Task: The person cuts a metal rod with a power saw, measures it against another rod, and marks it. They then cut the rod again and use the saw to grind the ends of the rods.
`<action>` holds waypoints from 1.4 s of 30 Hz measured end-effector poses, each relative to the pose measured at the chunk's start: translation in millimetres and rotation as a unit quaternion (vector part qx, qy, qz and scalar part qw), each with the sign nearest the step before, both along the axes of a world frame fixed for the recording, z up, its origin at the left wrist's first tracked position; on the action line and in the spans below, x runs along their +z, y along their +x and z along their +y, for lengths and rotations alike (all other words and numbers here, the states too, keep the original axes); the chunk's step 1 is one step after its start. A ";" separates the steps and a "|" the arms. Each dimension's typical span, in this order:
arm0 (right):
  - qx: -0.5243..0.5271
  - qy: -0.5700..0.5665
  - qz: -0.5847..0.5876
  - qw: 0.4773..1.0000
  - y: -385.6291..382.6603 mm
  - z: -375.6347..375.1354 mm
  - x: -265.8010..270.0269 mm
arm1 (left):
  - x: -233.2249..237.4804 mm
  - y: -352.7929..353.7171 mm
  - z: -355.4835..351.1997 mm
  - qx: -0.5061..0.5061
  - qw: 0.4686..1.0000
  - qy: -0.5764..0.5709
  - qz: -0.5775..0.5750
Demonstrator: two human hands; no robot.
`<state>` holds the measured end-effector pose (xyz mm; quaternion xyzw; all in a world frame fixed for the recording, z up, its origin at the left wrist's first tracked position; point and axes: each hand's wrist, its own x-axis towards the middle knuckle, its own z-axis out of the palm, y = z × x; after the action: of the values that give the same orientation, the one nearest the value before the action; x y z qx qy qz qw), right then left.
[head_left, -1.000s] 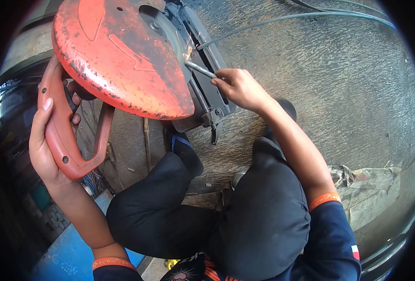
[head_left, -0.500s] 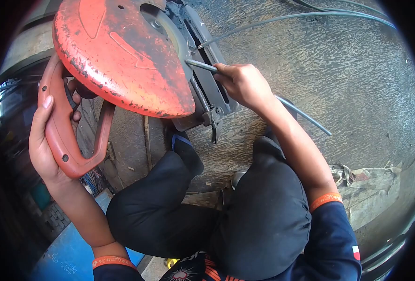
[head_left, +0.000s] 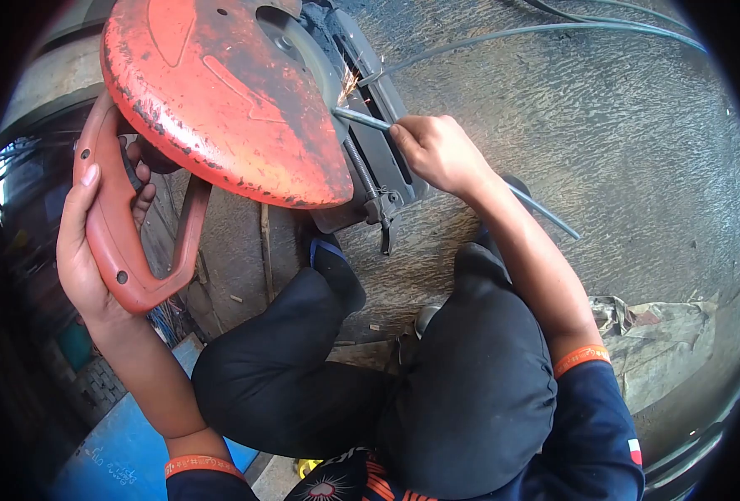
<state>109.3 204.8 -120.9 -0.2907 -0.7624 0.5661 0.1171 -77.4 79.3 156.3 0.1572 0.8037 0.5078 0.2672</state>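
Observation:
A chop saw with a scuffed red blade guard (head_left: 228, 108) fills the upper left of the head view. My left hand (head_left: 90, 250) is wrapped round its red D-shaped handle (head_left: 115, 213), fingers at the trigger inside the loop. My right hand (head_left: 443, 153) grips a thin metal rod (head_left: 366, 119). The rod's near end touches the edge of the grinding disc (head_left: 324, 79), where sparks (head_left: 349, 86) fly up. Its other end (head_left: 553, 219) sticks out past my right forearm. Below the disc lies the saw's dark base with a threaded clamp screw (head_left: 360, 167).
Long grey cables or rods (head_left: 545, 27) run across the floor at the upper right. A crumpled cloth or sack (head_left: 666, 334) lies right of my arm. My bent knees (head_left: 470, 384) are close below the saw. A blue panel (head_left: 128, 451) is at the lower left.
Sparks have appeared where the rod meets the disc. The saw guard and handle have shifted slightly right in view, and the rod's far end has moved slightly left.

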 end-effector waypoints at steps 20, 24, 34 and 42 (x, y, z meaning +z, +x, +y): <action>-0.019 0.069 0.077 0.994 2.9 -6.7 -16.5 | -0.1 -2.1 -0.3 -0.007 1.000 -0.005 -0.003; -0.026 0.087 0.100 0.991 0.6 -9.8 -22.6 | -2.2 4.9 4.8 0.001 1.000 0.001 0.006; -0.019 0.073 0.023 0.997 1.9 2.2 -4.0 | 2.4 -8.8 -3.5 -0.029 0.999 -0.015 -0.012; -0.025 0.098 -0.022 0.995 -1.5 -1.8 -1.3 | -2.1 2.1 2.0 -0.003 1.000 -0.003 0.007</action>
<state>107.8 203.0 -122.2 -0.3093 -0.8092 0.4788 0.1427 -75.3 81.3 154.1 0.1624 0.8066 0.5036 0.2636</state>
